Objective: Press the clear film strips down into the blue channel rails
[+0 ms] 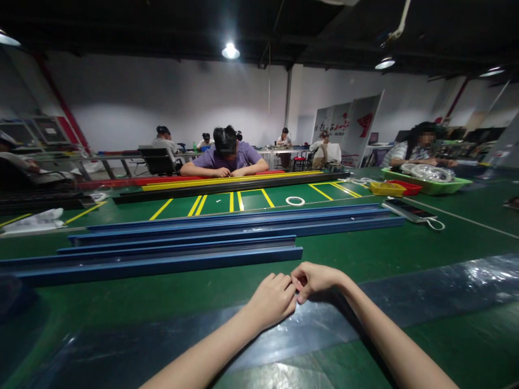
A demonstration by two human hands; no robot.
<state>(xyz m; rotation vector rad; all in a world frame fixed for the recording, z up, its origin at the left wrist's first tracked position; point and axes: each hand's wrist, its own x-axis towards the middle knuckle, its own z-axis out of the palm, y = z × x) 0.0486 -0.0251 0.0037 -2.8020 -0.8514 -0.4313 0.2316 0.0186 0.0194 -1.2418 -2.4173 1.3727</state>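
Observation:
A long strip of clear plastic film lies across the green table, with glare along it. My left hand is closed, knuckles up, over the film's far edge. Against it, my right hand is bent at the wrist, with thumb and fingers pinched together. The fingertips of both hands meet, and whatever is between them is too small or hidden to make out. Just beyond my hands runs a blue channel profile, and behind it lie more blue profiles.
Farther back are a white ring, yellow tape lines, and yellow and black profiles. At right sit a phone with a cable, a yellow tray and a green basket of coiled material. A person in purple leans on the far side.

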